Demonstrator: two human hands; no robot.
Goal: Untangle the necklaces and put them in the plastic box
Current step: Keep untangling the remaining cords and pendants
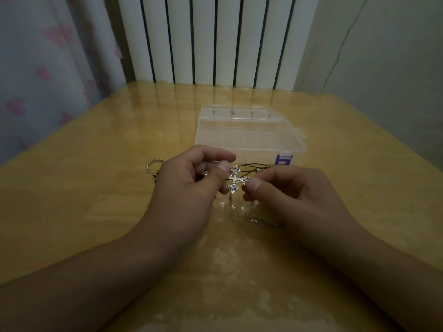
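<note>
Pinching away at the middle of the frame, both hands are raised just above the yellow surface (96, 178), and between them sits the silver cross (236, 179), a flared pendant catching what little light there is. The left hand (189, 188) has its fingers curled in, thumb pressed forward beside the cross's left arm, its grip narrow and closed on the tangle of necklaces there, though exactly which strand it holds is hidden by the fingers. The right hand (287, 190) has a tight pinch too, thumb and forefinger meeting on the cross's right arm. Dark cords (254, 167) run from behind the cross toward the right, passing over the right fingers. A silver chain (153, 164) curls on the surface just past the left hand, and another chain (266, 222) lies on the surface below the right hand. Just behind the hands stands the clear plastic box (249, 135), lid open and tilted back, a purple latch (284, 160) at its front right corner. Nothing can be made out inside it in this dim light.
</note>
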